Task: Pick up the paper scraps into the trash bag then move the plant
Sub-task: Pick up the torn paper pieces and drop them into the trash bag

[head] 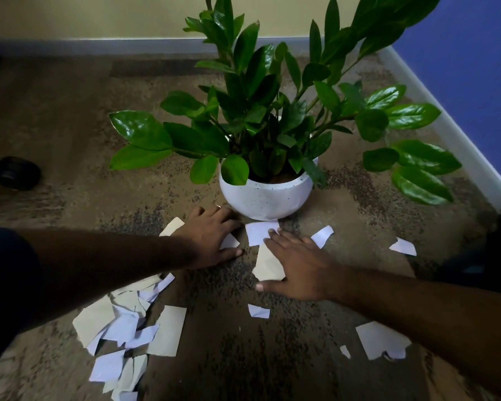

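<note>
1. Sweeping flat scraps off the mottled brown carpet (272,357) risks missed pieces: thin paper slides instead of lifting, and your left hand (211,235) could nudge the white speckled round pot (265,195) of the glossy green plant (261,111) at frame centre.
2. Your right hand (298,264) lies spread, fingers (275,234) pressing a white torn paper scrap (259,231); left fingers flat on a beige scrap (229,241). Neither grips anything.
3. A pile of torn paper (122,322) sits lower left; no trash bag is visible.

torn white/tan paper scraps (133,322) strewn on carpet w/ upright potted plant (265,134) behind
</note>
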`<state>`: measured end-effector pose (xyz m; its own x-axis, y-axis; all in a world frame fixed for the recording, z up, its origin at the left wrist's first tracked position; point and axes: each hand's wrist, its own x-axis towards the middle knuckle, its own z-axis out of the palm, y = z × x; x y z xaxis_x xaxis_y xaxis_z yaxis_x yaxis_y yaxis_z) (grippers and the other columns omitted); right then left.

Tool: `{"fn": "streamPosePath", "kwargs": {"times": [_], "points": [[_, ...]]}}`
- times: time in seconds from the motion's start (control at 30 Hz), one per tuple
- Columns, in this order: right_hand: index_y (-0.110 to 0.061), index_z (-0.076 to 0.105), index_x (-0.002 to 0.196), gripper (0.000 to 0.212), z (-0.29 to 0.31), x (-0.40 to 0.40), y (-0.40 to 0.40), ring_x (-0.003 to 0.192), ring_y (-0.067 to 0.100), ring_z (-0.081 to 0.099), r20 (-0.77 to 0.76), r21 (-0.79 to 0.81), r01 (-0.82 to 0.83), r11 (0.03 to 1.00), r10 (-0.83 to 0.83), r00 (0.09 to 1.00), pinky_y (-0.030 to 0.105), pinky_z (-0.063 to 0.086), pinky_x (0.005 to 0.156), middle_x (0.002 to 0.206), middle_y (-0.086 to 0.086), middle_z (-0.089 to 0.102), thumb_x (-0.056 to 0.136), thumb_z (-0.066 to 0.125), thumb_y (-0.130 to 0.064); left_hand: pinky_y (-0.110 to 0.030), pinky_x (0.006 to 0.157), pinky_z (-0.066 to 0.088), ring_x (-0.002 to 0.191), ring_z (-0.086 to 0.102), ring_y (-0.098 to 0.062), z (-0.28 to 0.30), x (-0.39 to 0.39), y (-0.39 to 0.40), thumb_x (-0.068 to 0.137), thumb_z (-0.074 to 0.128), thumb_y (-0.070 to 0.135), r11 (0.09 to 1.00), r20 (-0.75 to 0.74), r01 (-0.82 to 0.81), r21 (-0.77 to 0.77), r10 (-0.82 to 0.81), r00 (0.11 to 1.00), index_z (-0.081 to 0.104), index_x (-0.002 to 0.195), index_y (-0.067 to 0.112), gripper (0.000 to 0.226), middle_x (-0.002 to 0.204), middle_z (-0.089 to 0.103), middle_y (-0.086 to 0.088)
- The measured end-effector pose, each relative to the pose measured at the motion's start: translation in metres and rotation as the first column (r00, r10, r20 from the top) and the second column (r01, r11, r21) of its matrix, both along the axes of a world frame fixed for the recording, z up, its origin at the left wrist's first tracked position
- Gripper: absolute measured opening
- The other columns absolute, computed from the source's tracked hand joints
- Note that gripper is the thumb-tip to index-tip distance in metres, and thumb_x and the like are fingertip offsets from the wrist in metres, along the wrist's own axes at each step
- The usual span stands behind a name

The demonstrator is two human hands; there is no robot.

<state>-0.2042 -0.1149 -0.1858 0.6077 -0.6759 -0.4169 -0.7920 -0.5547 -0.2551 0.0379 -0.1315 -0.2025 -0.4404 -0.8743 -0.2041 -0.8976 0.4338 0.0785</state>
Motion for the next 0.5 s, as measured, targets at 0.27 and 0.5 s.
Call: {"fn": "streamPosePath", "kwargs": {"times": [0.27,0.5], "points": [[-0.024,0.045,0.136,0.072,0.007,-0.012,0.006,0.132,0.016,0.036,0.104,-0.085,-0.169,0.982,0.177,0.979,0.037,0.025,0.108,0.140,-0.004,0.047,0.082,0.046,-0.072,-0.042,0.108,0.025,0.133,0.032,-0.021,0.008,0.003,-0.006,0.075,0.047,0.080,0.998,-0.006,0.023,0.052,-0.022,1.000,0.036,0.142,0.032,0.084,0.146,0.036,0.001],[-0.021,0.030,0.146,0.089,0.008,-0.042,-0.024,0.140,0.030,0.027,0.001,-0.158,0.283,0.946,-0.286,0.958,0.044,0.027,0.111,0.155,0.010,0.028,0.078,0.043,-0.077,-0.071,0.106,0.017,0.148,-0.002,-0.037,0.003,0.032,-0.003,0.057,0.050,0.091,0.941,0.194,-0.260,0.217,0.219,0.956,-0.005,0.148,0.045,0.116,0.163,-0.010,0.006]]}}
